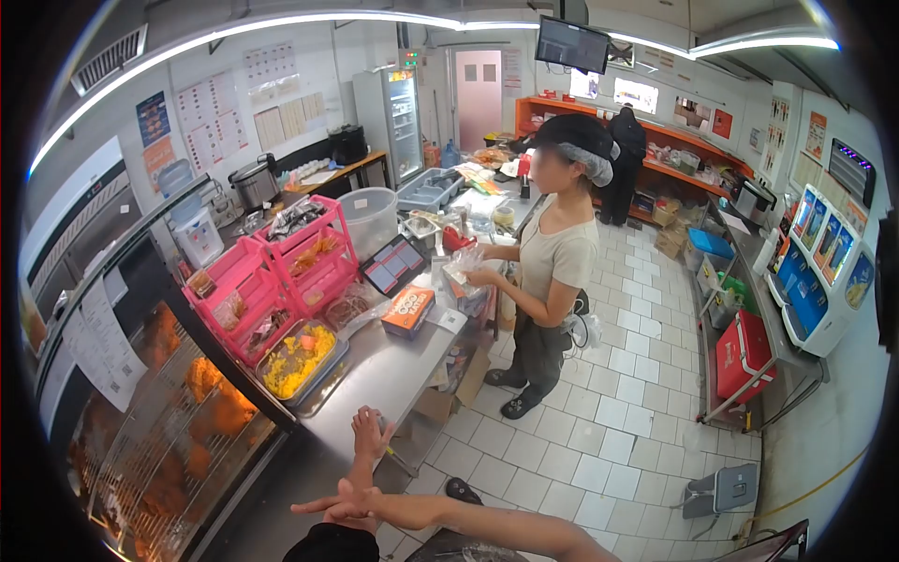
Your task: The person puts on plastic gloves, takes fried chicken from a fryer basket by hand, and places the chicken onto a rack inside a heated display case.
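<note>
My left hand (370,433) is over the edge of the steel counter (328,426), its fingers spread and nothing in them. My right hand (345,503) lies across my left forearm, just above a black sleeve (335,543); one finger points out to the left and the others are partly hidden. Beyond my left hand, a metal tray (343,363) of yellow food (302,361) rests on the counter. An orange box (408,311) stands farther along, beside a tablet screen (393,265).
A person (557,234) in a hair net stands at the counter's far end, handling a clear plastic bag (462,267). Pink racks (245,295) and a lit cabinet of roasted meat (178,421) are at left. Another person (622,159) is at the back. A grey stool (721,492) is at right.
</note>
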Action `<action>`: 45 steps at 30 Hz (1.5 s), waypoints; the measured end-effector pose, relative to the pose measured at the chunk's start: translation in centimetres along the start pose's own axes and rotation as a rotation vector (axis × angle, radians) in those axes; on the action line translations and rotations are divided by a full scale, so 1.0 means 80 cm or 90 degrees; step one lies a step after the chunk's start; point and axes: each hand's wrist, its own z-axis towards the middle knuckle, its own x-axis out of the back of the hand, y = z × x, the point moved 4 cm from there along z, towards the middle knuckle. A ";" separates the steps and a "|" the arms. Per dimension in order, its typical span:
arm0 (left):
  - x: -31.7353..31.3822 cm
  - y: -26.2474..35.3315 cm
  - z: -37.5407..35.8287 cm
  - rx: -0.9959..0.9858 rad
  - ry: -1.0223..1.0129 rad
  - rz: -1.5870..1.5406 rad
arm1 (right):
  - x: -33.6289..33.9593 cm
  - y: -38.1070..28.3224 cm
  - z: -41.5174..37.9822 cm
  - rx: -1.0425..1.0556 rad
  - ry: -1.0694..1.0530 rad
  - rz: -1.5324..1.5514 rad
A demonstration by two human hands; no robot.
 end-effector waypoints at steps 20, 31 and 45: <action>-0.001 0.003 0.004 0.046 -0.001 0.030 | 0.018 -0.049 0.005 -0.070 -0.035 -0.373; 0.004 0.003 0.012 0.067 -0.001 -0.007 | 0.113 -0.045 0.018 0.076 0.036 -0.468; -0.003 -0.019 0.011 0.145 0.014 0.006 | 0.456 0.269 -0.206 -0.499 0.487 -0.655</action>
